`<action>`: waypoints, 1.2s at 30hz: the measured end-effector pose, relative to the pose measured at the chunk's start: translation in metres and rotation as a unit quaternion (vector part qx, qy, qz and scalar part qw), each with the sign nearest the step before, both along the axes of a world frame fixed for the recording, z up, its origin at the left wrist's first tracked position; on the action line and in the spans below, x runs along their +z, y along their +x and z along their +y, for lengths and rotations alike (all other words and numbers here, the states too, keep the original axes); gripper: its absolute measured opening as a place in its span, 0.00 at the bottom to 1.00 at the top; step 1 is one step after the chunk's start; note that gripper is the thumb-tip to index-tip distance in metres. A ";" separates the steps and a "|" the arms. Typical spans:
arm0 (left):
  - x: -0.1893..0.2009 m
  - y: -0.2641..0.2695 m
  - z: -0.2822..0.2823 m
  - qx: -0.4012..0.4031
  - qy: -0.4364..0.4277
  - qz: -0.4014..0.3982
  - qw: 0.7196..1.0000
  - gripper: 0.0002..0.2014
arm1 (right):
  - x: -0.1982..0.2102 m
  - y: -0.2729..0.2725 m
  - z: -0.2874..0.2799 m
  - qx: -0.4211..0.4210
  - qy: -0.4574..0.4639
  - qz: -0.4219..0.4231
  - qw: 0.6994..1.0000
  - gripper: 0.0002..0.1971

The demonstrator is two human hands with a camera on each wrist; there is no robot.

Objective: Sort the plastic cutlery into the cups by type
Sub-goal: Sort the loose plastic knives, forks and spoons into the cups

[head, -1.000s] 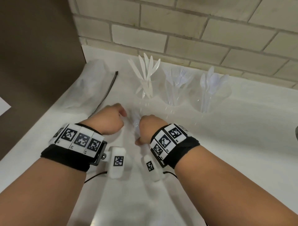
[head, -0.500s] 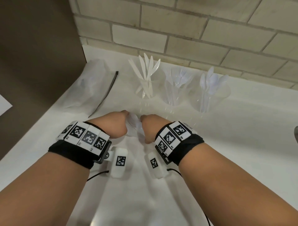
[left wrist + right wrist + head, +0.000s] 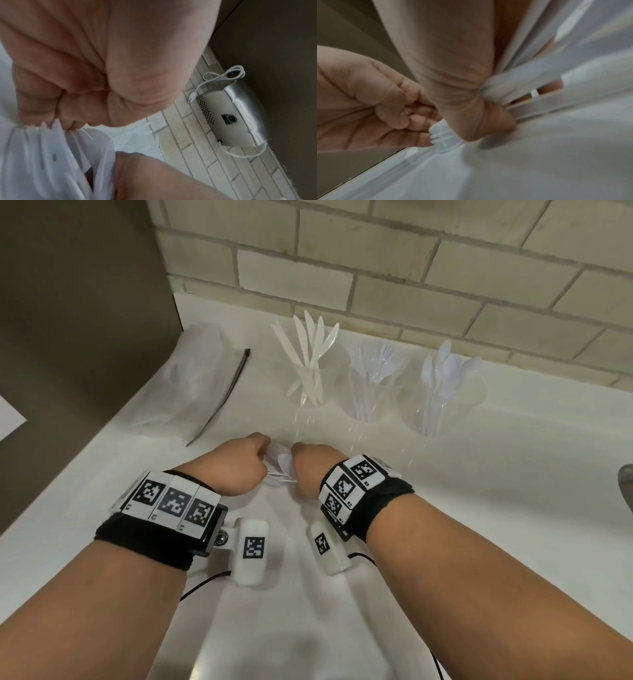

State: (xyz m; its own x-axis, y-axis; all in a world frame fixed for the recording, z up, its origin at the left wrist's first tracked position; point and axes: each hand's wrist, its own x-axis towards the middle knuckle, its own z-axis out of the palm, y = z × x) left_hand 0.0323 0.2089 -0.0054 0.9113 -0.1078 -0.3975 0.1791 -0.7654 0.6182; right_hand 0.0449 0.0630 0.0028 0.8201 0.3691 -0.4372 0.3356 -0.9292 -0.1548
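Note:
Between my two hands sits a bundle of white plastic cutlery (image 3: 282, 465), low over the white counter (image 3: 479, 474). My left hand (image 3: 239, 463) curls its fingers round one end, where fork tines (image 3: 42, 125) stick out. At the other end my right hand (image 3: 310, 469) grips the handles (image 3: 530, 88), with stacked spoon bowls (image 3: 441, 136) showing below its thumb. Three clear cups stand at the back: one with knives (image 3: 296, 395), one with forks (image 3: 352, 398), one with spoons (image 3: 469, 402).
A clear plastic bag (image 3: 191, 385) with a black strip (image 3: 236, 378) lies at the back left, beside a brown wall (image 3: 85, 320). A tiled wall (image 3: 411, 268) rises behind the cups. The edge of a metal object (image 3: 627, 487) shows at the right. A metal appliance (image 3: 231, 119) has a white cord.
My hands have drawn a little closer together around the cutlery bundle. Spoon bowls now show between them.

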 end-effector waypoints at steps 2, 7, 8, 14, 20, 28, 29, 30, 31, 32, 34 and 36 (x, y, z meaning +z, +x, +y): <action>-0.001 -0.001 0.001 0.023 -0.045 -0.008 0.999 0.27 | 0.000 0.004 0.001 0.006 -0.012 0.025 1.000 0.17; -0.002 -0.007 0.010 0.131 -0.196 -0.052 0.970 0.28 | 0.010 0.011 -0.010 0.050 -0.005 0.021 0.999 0.17; 0.000 -0.009 0.011 0.162 -0.228 -0.068 0.958 0.28 | 0.016 0.012 -0.016 0.038 0.028 0.011 0.999 0.17; 0.019 -0.018 0.002 0.287 -0.507 0.021 0.812 0.13 | 0.063 0.018 -0.040 -0.124 0.465 0.020 0.876 0.05; 0.004 -0.019 -0.014 0.184 -0.500 0.254 0.807 0.35 | 0.069 0.012 -0.031 -0.142 0.747 0.081 0.644 0.14; 0.003 -0.020 -0.030 0.196 -0.520 0.267 0.787 0.38 | 0.053 0.009 -0.023 -0.168 0.730 0.047 0.661 0.15; 0.007 -0.020 -0.030 0.187 -0.531 0.280 0.778 0.40 | 0.052 0.007 -0.020 -0.178 0.738 0.053 0.649 0.15; 0.010 -0.019 -0.030 0.178 -0.544 0.291 0.767 0.41 | 0.051 0.006 -0.018 -0.179 0.740 0.051 0.647 0.13; 0.012 -0.018 -0.029 0.172 -0.556 0.297 0.757 0.41 | 0.050 0.004 -0.016 -0.173 0.733 0.041 0.657 0.11; 0.013 -0.017 -0.028 0.171 -0.567 0.298 0.749 0.42 | 0.048 0.002 -0.015 -0.161 0.718 0.026 0.677 0.09; 0.015 -0.016 -0.025 0.177 -0.592 0.293 0.729 0.41 | 0.044 -0.001 -0.014 -0.140 0.682 0.009 0.718 0.08; 0.017 -0.016 -0.022 0.179 -0.608 0.291 0.717 0.39 | 0.038 -0.003 -0.015 -0.147 0.662 0.014 0.735 0.13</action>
